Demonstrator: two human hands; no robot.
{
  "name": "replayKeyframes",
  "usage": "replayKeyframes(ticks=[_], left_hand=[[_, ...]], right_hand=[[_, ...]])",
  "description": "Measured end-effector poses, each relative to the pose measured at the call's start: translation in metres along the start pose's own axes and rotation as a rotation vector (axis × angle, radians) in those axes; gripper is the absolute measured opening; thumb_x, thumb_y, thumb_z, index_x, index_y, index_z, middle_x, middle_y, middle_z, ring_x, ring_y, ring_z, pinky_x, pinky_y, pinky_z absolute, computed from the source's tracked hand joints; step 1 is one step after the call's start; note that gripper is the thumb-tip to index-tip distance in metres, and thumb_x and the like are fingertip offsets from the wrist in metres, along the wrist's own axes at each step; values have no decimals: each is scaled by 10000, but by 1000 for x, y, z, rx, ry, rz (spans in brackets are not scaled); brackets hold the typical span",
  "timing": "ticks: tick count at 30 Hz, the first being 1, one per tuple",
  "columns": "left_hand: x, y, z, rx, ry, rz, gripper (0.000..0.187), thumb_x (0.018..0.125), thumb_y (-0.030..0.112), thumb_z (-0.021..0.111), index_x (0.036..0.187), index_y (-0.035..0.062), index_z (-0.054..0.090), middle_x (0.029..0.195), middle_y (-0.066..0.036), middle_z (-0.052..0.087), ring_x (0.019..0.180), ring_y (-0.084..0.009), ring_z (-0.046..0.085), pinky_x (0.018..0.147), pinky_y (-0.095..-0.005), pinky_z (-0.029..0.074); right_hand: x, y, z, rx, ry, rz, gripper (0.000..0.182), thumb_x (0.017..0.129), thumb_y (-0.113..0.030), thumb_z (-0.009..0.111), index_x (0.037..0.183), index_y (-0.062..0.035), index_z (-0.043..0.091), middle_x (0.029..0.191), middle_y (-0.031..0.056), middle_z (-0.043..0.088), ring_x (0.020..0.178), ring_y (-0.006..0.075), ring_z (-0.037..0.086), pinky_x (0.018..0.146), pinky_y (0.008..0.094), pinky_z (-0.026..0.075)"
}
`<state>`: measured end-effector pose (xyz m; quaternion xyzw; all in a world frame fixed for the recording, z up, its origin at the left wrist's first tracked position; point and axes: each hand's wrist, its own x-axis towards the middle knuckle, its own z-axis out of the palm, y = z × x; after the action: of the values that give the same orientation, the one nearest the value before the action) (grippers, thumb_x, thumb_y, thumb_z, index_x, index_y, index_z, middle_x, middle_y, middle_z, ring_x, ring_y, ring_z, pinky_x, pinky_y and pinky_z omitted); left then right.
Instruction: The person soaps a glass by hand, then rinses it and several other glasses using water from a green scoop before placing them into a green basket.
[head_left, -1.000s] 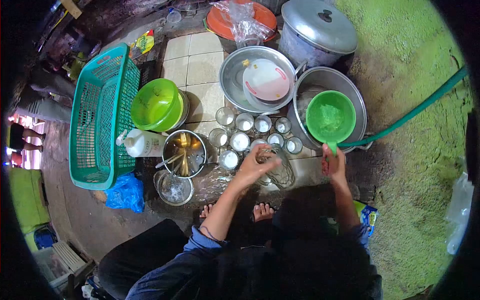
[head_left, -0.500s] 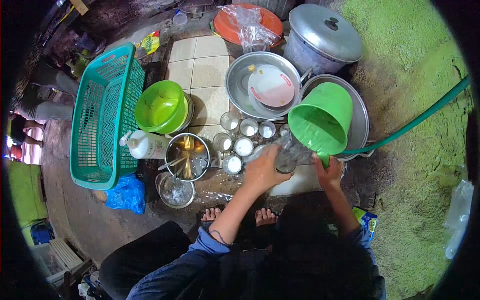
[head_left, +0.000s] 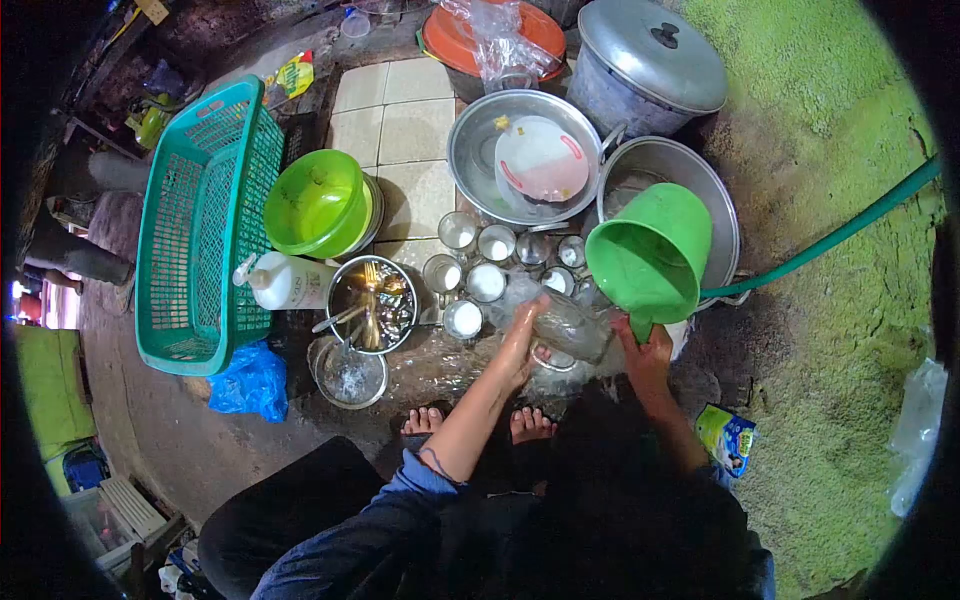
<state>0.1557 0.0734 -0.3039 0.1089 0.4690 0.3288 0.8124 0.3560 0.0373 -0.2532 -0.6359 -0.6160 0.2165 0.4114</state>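
My left hand (head_left: 522, 338) is closed around a clear glass (head_left: 575, 328), which is tipped over on its side with blurred water about it. Close by on the right, my right hand (head_left: 648, 352) grips the short handle of a green dipper (head_left: 655, 235), its mouth tilted toward me and some water inside. Several glass mugs (head_left: 487, 282) stand clustered just beyond my left hand, some with whitish bottoms. Under the tipped glass, a round rim shows on the wet floor, partly hidden.
Left of the mugs are a pot of cutlery (head_left: 372, 305), a white pump bottle (head_left: 290, 282), green bowls (head_left: 315, 205) and a teal basket (head_left: 150, 240). Metal basins (head_left: 470, 190) and a lidded pot (head_left: 640, 110) stand beyond. A green hose (head_left: 850, 238) enters from the right.
The glass in my left hand has gone from roughly upright to tipped sideways. The dipper has shifted slightly right and tilts less, and the water stream between them has gone.
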Motion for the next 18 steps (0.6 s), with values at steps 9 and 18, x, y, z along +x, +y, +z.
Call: replayKeyframes(ticks=[9,18], left_hand=[[-3,-13,10,-582,-340,-222,526,856,558,515,1020,59,506,873,-39,569,539,-100,529,487,-200,480],[-16,52,-20,140,-620,-174,573,873,422,580,1246,0,472,1099,-79,592,981,-172,585,956,-311,433]], right_hand=[[-1,-16,-1,66,-115,11,407,665,-119,826,919,-3,531,759,44,548,687,170,529,637,310,470],[27,-34,-29,510,-247,407,431,669,-96,823,1002,-42,554,834,-28,532,751,77,485,682,266,439]])
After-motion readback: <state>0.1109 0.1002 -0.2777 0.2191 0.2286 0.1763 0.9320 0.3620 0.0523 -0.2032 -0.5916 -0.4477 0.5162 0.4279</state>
